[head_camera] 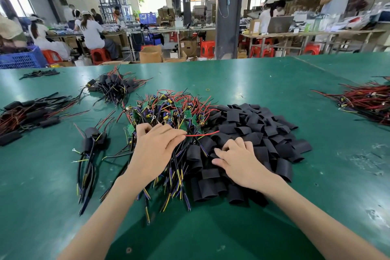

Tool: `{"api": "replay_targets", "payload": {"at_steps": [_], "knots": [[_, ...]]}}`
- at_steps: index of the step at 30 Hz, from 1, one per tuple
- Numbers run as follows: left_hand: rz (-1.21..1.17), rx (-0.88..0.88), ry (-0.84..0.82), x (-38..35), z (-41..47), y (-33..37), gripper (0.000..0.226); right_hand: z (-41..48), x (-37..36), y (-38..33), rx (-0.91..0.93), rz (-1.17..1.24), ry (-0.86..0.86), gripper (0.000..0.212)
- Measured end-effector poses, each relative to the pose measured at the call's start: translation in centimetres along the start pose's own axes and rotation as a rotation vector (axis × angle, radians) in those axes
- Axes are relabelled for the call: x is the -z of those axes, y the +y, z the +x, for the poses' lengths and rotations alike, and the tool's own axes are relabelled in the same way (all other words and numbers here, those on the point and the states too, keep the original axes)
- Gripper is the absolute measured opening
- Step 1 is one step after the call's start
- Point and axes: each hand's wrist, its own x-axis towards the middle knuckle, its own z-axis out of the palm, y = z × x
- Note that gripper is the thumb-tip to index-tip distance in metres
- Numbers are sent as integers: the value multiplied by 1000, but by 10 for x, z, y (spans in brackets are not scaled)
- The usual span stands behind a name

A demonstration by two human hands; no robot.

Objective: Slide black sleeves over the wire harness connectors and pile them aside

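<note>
Broadly, a green bench mat (253, 74) fills the lower two thirds of the frame. At its left edge lies a heap of sleeved harnesses (27, 116) with red leads. A smaller sleeved pile (114, 88) lies further up the frame and a small sleeved bundle (92, 139) lies lower, left of centre.

At centre sits the tangled pile of bare wire harnesses (168, 110), green circuit boards showing among red, yellow and purple leads. The left hand (156, 145) lies on this pile with fingers curled, thumb and forefinger pinching a red wire (202, 134) that points right. Touching the harness pile on its right is the heap of black sleeves (263, 133). The right hand (236, 158) rests on these with bent, spread fingers; whether it grips one cannot be told. A yellow rubber band (207, 89) lies alone above centre, and another harness pile (363, 101) sits at the right edge.

Beyond the mat, a blue crate (21, 59) stands at upper left, people sit on red stools (99, 55) at long benches, cardboard boxes (150, 54) stand on the floor, and a dark pillar (229, 10) rises at upper centre.
</note>
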Motion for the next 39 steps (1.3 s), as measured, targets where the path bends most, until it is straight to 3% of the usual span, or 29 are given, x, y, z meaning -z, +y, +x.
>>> {"api": "replay_targets", "payload": {"at_steps": [3, 6, 8, 14, 19, 26, 39], "knots": [[-73, -14, -14, -3, -1, 0, 22, -1, 1, -2, 13, 4, -1, 35], [-219, -31, -65, -7, -2, 2, 52, 1, 5, -4, -39, 118, -92, 31], [-271, -49, -43, -8, -2, 6, 57, 2, 8, -5, -77, 182, -115, 34], [-393, -14, 5, -6, -2, 13, 22, -1, 19, -1, -104, 401, 144, 38], [-448, 68, 18, -2, -2, 16, 13, -4, 35, -1, -61, 693, 226, 37], [-455, 70, 5, 0, -1, 16, 10, -9, 38, -5, 20, 834, 211, 39], [-334, -10, 14, -1, -2, 16, 10, -14, 44, -9, 151, 856, 226, 39]]}}
